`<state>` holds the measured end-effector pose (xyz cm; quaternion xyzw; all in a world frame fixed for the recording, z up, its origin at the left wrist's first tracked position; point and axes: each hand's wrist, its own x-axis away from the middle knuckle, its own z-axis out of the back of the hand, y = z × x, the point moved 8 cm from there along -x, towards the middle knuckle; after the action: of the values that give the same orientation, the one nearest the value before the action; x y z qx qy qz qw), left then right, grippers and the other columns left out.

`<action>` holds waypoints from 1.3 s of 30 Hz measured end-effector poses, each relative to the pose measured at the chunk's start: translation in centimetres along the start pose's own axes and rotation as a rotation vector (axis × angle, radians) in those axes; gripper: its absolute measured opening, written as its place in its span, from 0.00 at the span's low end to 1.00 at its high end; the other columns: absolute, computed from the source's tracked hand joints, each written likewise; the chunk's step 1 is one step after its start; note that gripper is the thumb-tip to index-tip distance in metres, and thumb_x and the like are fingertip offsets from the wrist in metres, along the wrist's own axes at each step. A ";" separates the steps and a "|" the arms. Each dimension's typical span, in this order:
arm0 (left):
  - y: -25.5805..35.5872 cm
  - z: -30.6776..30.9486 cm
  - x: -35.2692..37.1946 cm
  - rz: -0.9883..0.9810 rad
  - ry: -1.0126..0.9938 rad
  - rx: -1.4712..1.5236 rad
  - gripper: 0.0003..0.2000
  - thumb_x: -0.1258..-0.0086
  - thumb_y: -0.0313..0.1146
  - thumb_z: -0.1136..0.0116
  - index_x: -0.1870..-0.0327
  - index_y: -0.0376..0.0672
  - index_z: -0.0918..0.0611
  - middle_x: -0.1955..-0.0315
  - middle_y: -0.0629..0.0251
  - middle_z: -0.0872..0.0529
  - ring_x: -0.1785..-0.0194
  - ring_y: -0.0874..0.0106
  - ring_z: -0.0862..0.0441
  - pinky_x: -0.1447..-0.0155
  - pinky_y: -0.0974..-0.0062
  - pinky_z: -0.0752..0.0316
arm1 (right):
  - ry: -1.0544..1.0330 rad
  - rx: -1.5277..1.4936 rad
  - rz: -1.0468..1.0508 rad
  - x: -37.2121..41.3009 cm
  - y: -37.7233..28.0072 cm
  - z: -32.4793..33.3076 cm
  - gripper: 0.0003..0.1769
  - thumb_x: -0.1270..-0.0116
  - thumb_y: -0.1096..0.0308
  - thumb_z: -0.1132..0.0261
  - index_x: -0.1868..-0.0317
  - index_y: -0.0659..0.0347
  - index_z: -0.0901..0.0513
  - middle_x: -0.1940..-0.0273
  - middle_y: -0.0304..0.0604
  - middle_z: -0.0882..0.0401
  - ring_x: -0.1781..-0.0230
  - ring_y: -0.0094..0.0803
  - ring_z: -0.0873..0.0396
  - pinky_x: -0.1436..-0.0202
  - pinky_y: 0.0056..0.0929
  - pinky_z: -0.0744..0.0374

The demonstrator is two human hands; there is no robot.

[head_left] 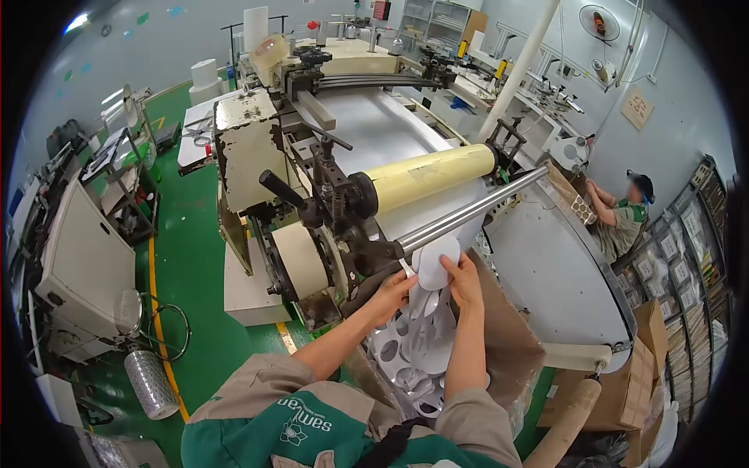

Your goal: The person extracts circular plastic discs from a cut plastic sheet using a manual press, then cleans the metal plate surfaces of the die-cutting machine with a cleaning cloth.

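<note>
"What stands at the far left?"

"A white cabinet [97, 257], with a perforated metal cylinder [150, 384] near its base, on the green floor [187, 226]."

"And then?"

"The machine's cream roll [300, 261], with the person's left hand [388, 299] to the right of it and lower down. Its thumb and fingers are drawn in narrow, pinching a white strip [406, 267]."

"What lies below the hands?"

"Holed white sheets [390, 351], heaped inside an open cardboard box [507, 343]. Loose white pieces are among them."

"Where are the white discs [437, 267]?"

"Above that box, just below the steel bar [476, 210], between the two hands. The right hand [466, 282] grips them at their right side, fingers closed on the edge. They overlap, so their number is hard to tell."

"And the yellow roller [433, 178]?"

"Behind the steel bar, slanting up to the right, with a shiny sheet passing behind it."

"What is farther right?"

"A large pale panel [558, 257] with a curved edge. Beyond it a co-worker [624, 222] reaches both hands toward an open carton [581, 209]. Packed shelves [686, 273] line the far right."
</note>
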<state>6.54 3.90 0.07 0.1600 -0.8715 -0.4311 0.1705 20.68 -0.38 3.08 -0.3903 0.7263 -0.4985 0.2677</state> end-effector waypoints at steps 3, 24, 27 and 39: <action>3.0 0.5 -0.5 -0.131 0.072 0.050 0.22 0.29 0.43 0.52 0.37 0.45 0.33 0.43 0.66 0.27 0.41 0.71 0.30 0.37 0.70 0.38 | 0.096 -0.192 0.092 0.6 0.8 2.8 0.23 0.37 0.71 0.37 0.43 0.67 0.30 0.47 0.45 0.26 0.46 0.32 0.27 0.41 0.32 0.30; 0.7 -0.2 -1.7 -0.085 -0.025 0.220 0.17 0.28 0.43 0.51 0.48 0.42 0.23 0.54 0.73 0.20 0.52 0.80 0.26 0.45 0.80 0.35 | -0.057 0.272 -0.034 -2.3 -0.2 0.6 0.17 0.42 0.69 0.33 0.53 0.66 0.22 0.60 0.42 0.20 0.61 0.25 0.22 0.58 0.23 0.24; 2.4 0.2 -1.1 -0.091 0.123 0.140 0.16 0.29 0.40 0.50 0.47 0.40 0.24 0.55 0.69 0.21 0.55 0.80 0.26 0.48 0.80 0.31 | 0.140 -0.186 0.071 0.2 1.7 6.0 0.19 0.39 0.68 0.35 0.49 0.66 0.25 0.54 0.43 0.21 0.55 0.28 0.23 0.52 0.28 0.25; 6.0 2.6 -6.5 -0.168 -0.019 0.777 0.20 0.31 0.41 0.46 0.50 0.32 0.31 0.61 0.65 0.28 0.56 0.71 0.28 0.47 0.69 0.30 | 0.111 0.192 0.217 -2.9 -4.7 0.8 0.17 0.42 0.75 0.34 0.52 0.66 0.24 0.56 0.41 0.22 0.55 0.28 0.24 0.48 0.27 0.27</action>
<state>10.45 11.95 2.40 0.2792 -0.9551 -0.0835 0.0532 24.34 0.73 7.12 -0.2537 0.7269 -0.5547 0.3154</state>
